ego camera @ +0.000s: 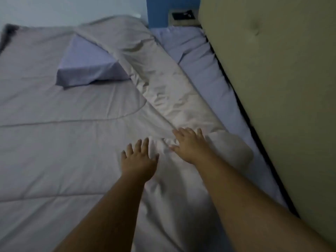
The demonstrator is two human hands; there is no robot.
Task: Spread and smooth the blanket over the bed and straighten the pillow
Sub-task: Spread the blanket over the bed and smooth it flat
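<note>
A pale grey quilted blanket [54, 142] covers most of the bed. Its upper edge is folded back in a long rumpled band [163, 91] that runs diagonally from the far middle down to my hands. A lavender pillow [91, 70] lies on the blanket at the left, partly under that folded band. My left hand [138, 160] rests flat on the blanket with fingers spread. My right hand [190, 144] lies palm down on the bunched end of the fold, fingers apart. Neither hand grips anything.
The lavender fitted sheet [205, 73] shows bare along the right side of the mattress. A beige padded headboard [272, 88] stands at the right. A blue wall with a dark socket panel [183, 15] is at the far end.
</note>
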